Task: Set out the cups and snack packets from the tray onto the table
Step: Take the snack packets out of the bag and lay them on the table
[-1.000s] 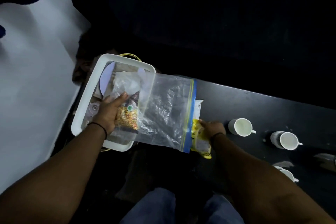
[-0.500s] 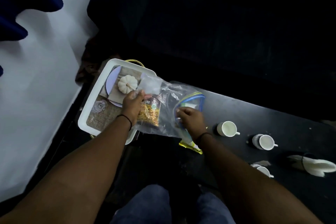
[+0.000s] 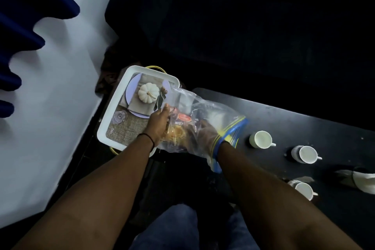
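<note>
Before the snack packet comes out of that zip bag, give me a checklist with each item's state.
1. Left hand steadying the zip bag from outside: ok.
2. Right hand inside the bag through its blue zip mouth: ok.
3. Right fingers closed on the snack packet: cannot tell, plastic blurs them.
4. Bare table beside the bag to set the packet down: ok.
5. Cups out on the table: ok, nearest cup and two more stand right of the bag.
6. Tray free of cups: ok, only its printed picture shows.
</note>
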